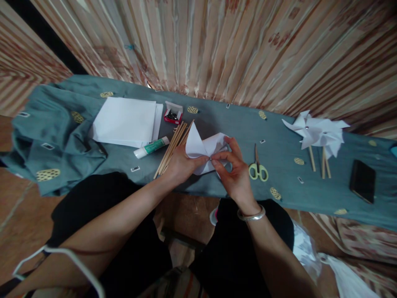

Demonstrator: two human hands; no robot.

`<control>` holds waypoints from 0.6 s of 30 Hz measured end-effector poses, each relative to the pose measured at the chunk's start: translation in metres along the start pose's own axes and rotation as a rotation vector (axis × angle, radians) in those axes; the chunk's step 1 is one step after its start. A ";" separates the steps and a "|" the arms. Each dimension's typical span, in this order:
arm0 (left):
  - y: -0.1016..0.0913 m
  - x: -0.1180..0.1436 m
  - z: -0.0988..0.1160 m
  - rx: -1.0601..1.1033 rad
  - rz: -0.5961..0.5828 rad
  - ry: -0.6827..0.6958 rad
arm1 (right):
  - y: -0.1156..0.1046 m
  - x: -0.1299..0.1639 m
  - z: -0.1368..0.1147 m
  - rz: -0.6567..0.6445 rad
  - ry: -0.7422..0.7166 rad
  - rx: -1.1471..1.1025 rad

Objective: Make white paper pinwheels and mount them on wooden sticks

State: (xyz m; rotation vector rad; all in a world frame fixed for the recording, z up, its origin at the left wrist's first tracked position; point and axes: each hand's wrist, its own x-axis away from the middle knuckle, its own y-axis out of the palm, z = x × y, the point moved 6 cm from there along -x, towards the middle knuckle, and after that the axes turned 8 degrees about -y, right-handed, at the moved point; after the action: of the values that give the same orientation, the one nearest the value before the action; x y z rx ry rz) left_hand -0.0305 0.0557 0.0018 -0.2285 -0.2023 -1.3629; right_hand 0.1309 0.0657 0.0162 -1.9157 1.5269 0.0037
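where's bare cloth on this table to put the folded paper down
Bare cloth lies between the scissors and the finished pinwheels, and along the far edge right of the small red box. It is crowded from the paper stack past the glue stick and wooden sticks to both hands.

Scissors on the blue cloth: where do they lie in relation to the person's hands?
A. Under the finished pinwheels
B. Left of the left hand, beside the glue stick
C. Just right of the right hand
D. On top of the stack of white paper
C. The scissors, with pale green handles, lie on the cloth just right of the right hand, which pinches the folded white paper together with the left hand.
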 end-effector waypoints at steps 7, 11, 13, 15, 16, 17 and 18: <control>0.002 0.002 0.006 -0.094 -0.020 0.037 | 0.002 0.001 0.002 0.008 0.009 0.004; 0.002 0.002 0.005 -0.100 -0.019 0.063 | 0.003 0.002 0.003 0.024 0.016 -0.005; 0.003 0.001 0.004 -0.084 -0.039 0.069 | 0.004 0.002 0.003 0.034 0.015 -0.010; 0.003 0.001 0.005 -0.072 -0.038 0.092 | 0.004 0.002 0.003 0.042 0.013 -0.013; 0.002 0.002 0.006 -0.073 -0.029 0.104 | 0.004 0.002 0.003 0.044 0.012 -0.013; 0.002 0.002 0.006 -0.076 -0.021 0.113 | 0.004 0.002 0.004 0.047 0.011 -0.013; 0.001 0.002 0.007 -0.078 -0.014 0.115 | 0.004 0.002 0.004 0.047 0.011 -0.013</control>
State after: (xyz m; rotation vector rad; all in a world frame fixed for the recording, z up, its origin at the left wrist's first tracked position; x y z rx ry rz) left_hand -0.0288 0.0561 0.0090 -0.2141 -0.0547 -1.3947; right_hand 0.1295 0.0659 0.0107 -1.8923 1.5828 0.0241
